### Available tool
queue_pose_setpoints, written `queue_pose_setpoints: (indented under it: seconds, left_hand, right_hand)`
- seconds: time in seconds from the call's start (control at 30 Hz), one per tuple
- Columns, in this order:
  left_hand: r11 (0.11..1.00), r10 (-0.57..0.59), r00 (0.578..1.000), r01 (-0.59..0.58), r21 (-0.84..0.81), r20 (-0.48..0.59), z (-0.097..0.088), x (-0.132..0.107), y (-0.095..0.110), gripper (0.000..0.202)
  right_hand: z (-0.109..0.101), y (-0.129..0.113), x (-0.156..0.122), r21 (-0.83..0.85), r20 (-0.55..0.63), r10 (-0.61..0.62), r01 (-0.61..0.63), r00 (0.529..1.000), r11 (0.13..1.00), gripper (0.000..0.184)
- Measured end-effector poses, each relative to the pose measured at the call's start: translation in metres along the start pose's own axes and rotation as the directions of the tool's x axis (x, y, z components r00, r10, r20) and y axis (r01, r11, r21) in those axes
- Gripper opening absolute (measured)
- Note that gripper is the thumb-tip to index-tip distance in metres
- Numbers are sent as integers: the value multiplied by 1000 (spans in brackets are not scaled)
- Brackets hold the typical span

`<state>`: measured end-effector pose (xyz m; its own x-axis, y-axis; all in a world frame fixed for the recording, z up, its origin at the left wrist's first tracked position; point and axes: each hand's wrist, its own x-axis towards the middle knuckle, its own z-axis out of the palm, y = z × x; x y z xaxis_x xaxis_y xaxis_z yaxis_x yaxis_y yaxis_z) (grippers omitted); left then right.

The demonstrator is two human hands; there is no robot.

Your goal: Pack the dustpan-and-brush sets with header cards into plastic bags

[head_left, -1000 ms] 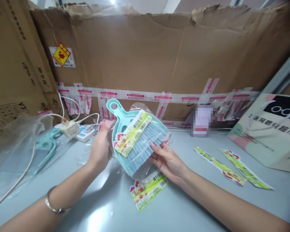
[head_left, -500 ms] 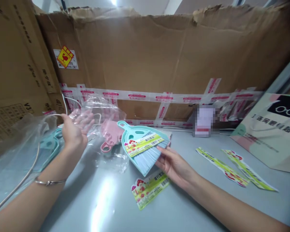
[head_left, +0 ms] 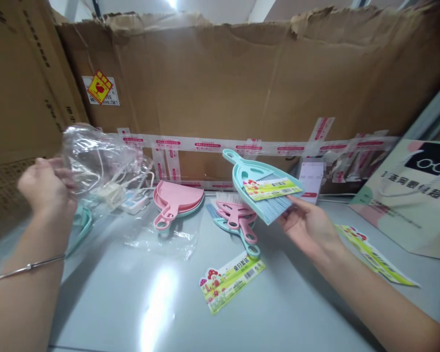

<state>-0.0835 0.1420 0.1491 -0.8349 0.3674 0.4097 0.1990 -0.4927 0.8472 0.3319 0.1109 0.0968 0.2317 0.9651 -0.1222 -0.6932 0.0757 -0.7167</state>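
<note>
My right hand grips a mint-green dustpan by its wide edge, raised above the table. A small brush with pale blue bristles lies in the pan, under a yellow-green printed label. On the left, the blurred fingers of my left hand are curled at the edge of a crumpled clear plastic bag, which hangs from them. Below that hand, another mint dustpan shows in part. Between my hands sit stacked pink dustpans and a pile of pink and mint brushes.
A loose label card lies in front, with another label at the right. White cables and a plug lie behind the bag. Large cardboard boxes wall off the back and left. A paper bag stands right.
My left hand has moved left and its spread fingers have curled, drawing the plastic bag along. My right hand has lifted the dustpan up and rightward, uncovering the pile of brushes.
</note>
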Motion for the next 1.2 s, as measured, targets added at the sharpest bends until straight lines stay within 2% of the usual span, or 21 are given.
queue_pose_setpoints:
  seconds: [0.1, 0.17, 0.23, 0.33, 0.43, 0.5, 0.6, 0.7, 0.8, 0.87, 0.9, 0.97, 1.03, 1.07, 1.1, 1.13, 1.17, 1.2]
  left_hand:
    - [994, 100, 975, -91, 56, -199, -6, 11, -4, 15]
    - [985, 170, 963, -159, 70, -208, -8, 16, -10, 17]
    - [963, 249, 951, -223, 152, -183, -11, 21, -18, 22]
    - [878, 338, 938, -285, 386, -78, -15, 22, -32, 37]
    - [719, 363, 923, -362, 593, 124, -17, 12, -40, 65]
    - [599, 382, 884, -458, 657, 269, -13, -1, -38, 77]
    - [474, 403, 816, -574, 668, 415, -3, -26, -29, 76]
    - [421, 417, 744, -667, 615, 522, 6, -46, -20, 66]
    - [377, 369, 735, -678, 631, 569, 7, -57, -11, 65]
    - [339, 404, 717, -694, 635, 568, 4, -61, -6, 66]
    - [324, 449, 690, -718, 617, 568, 4, -63, -4, 66]
    - [297, 552, 600, -790, 536, 579, 4, -66, -3, 66]
    - [316, 616, 507, -860, 400, 603, 9, -73, -6, 60]
    - [370, 618, 477, -878, 304, 625, 12, -78, -9, 54]
    - [475, 586, 480, -856, 203, 653, 16, -84, -12, 48]
    - [629, 500, 519, -768, 121, 693, 20, -92, -16, 45]
    - [795, 347, 562, -601, 82, 751, 24, -101, -19, 44]
    - [925, 136, 577, -365, 105, 805, 27, -110, -21, 47]
  right_hand:
    - [-2, 9, -1, -35, 15, 51, -50, 999, 998, 28]
    - [-2, 17, -5, -72, 32, 93, -90, 995, 993, 25]
    - [-2, 23, -9, -116, 57, 138, -130, 989, 985, 21]
    - [-1, 31, -16, -174, 92, 196, -178, 976, 969, 17]
    - [-2, 36, -21, -208, 122, 233, -205, 965, 956, 15]
    - [-4, 39, -23, -222, 151, 258, -222, 954, 949, 15]
    - [-6, 44, -24, -226, 173, 289, -248, 942, 942, 16]
    - [-7, 48, -24, -209, 169, 323, -286, 931, 935, 15]
    - [-7, 51, -23, -165, 163, 364, -338, 917, 926, 14]
    - [-7, 52, -23, -129, 165, 381, -363, 910, 923, 16]
    - [-7, 53, -23, -116, 171, 385, -370, 907, 922, 17]
    - [-8, 55, -24, -109, 198, 389, -375, 899, 921, 19]
    - [-8, 57, -25, -123, 233, 396, -377, 888, 918, 20]
    - [-8, 58, -26, -135, 247, 404, -381, 881, 915, 20]
    - [-8, 58, -27, -149, 258, 415, -389, 872, 909, 19]
    - [-8, 59, -28, -165, 268, 428, -397, 863, 903, 19]
    - [-8, 60, -29, -180, 276, 441, -404, 854, 897, 20]
    - [-8, 61, -30, -193, 286, 451, -410, 845, 891, 22]
